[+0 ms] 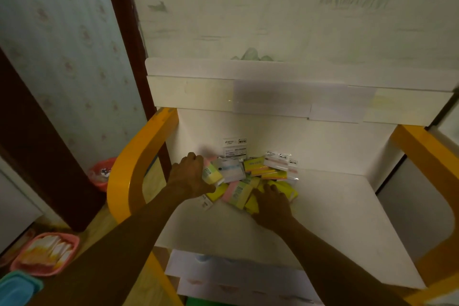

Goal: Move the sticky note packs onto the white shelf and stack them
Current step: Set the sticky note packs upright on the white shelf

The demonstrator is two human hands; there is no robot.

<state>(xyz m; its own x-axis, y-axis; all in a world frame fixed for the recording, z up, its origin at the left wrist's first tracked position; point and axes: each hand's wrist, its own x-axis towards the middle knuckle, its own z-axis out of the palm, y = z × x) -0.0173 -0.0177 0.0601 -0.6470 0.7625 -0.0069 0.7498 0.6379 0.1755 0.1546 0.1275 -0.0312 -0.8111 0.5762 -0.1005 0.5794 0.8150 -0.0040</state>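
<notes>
Gripping a yellow-and-pink pack [210,173] marked 2209, left hand [190,174] has fingers curled round it at the left edge of the heap. Head view: sticky note packs [250,176] lie jumbled on the white shelf [330,208], against its back panel. Right hand [272,204] rests flat, fingers spread, on yellow packs [285,187]. Orange frame [129,171] flanks the shelf.

Sticky note packs [250,176] lie heaped on the shelf [335,206] against its back wall.
</notes>
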